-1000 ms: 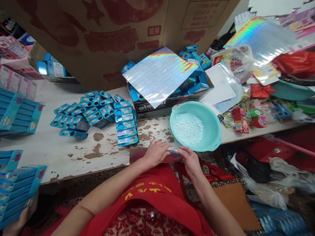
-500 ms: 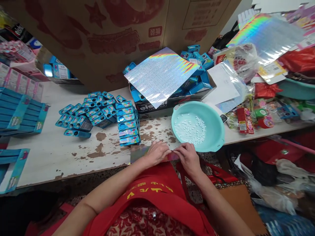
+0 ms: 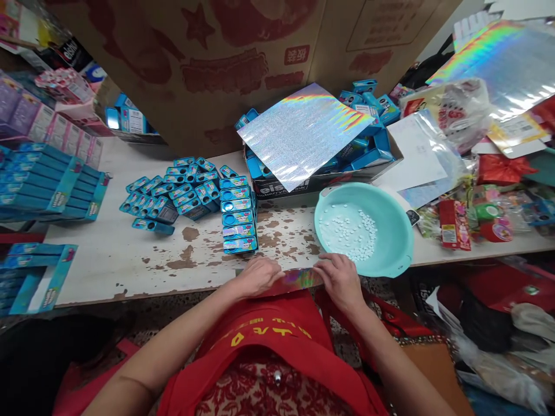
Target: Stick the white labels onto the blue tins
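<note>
A shiny holographic strip point(image 3: 298, 279) lies along the front edge of the table, in front of my body. My left hand point(image 3: 260, 275) has its fingers closed at the strip's left part. At the right end, my right hand point(image 3: 341, 279) pinches the strip between thumb and fingers. A stretch of the strip shows between the two hands. Just beyond my right hand stands a turquoise basin point(image 3: 392, 231) with many small white pellets point(image 3: 362, 242) in it. Blue printed boxes point(image 3: 238, 218) stand in a row beyond my left hand.
More small blue boxes point(image 3: 191, 190) cluster to the left. A holographic sheet point(image 3: 303, 136) lies over an open carton point(image 3: 281, 186) of blue boxes, before a large cardboard box point(image 3: 243, 75). Stacked blue display boxes point(image 3: 52, 179) stand far left; packets point(image 3: 454, 224) crowd the right.
My hands have moved apart along the strip, so more of it shows between them. The scene has shifted to the right in the view.
</note>
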Demonstrator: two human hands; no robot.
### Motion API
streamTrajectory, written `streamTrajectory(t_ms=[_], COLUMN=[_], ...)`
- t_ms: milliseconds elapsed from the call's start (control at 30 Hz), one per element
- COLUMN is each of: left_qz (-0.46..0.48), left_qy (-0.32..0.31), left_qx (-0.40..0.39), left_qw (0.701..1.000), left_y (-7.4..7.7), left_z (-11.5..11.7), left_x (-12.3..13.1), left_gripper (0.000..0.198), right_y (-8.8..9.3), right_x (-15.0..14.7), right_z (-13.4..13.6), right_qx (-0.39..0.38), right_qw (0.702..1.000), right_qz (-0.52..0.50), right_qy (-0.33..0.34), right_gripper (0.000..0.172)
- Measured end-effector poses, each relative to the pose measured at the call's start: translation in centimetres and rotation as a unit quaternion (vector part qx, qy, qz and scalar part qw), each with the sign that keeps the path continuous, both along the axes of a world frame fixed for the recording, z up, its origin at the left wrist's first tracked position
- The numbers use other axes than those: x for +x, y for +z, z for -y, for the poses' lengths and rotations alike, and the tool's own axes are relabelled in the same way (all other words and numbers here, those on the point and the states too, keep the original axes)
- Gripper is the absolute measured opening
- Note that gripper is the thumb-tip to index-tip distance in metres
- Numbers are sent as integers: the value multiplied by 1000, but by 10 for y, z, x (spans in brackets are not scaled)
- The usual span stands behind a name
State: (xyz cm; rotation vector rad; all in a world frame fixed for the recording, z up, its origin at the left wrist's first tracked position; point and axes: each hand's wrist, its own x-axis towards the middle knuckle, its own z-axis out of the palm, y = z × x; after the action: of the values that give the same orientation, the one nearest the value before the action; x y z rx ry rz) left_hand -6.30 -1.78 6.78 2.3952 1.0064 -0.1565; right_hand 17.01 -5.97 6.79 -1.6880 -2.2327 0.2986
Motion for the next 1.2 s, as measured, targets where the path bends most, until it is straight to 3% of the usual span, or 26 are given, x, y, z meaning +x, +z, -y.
streamTrajectory(t_ms=[200,433,567,700,933,1067,1200], left_qz=[-14,-52,6,90,123,118,115], left_qy=[-1,56,90,128,198,196,258], left_qx=[-16,-47,-143,-272,-346,-327,-211], left_qw=[1000,996,986,949,909,917,936], left_y=[8,3,13,18,10,10,5], left_z=[-3,4,7,11,24,26,29], left_x=[-4,-48,-66,-77,-95,-95,-90], left_gripper=[42,33,39,43,48,47,37], right_y=[-6,-15,-10,-6,-2,-5,-11], right_x=[-42,-32,-34,-36,-55,-81,-86], right_z=[-5,-11,-12,-15,-17,-16,-19], right_qx=[19,-16,-28,-34,-17,-6,-35], right_qw=[995,993,991,990,984,973,976], right_qz=[-13,-53,-53,-47,-28,-34,-51], right_qy=[97,108,116,126,174,226,209], right_gripper=[16,19,19,20,19,17,21])
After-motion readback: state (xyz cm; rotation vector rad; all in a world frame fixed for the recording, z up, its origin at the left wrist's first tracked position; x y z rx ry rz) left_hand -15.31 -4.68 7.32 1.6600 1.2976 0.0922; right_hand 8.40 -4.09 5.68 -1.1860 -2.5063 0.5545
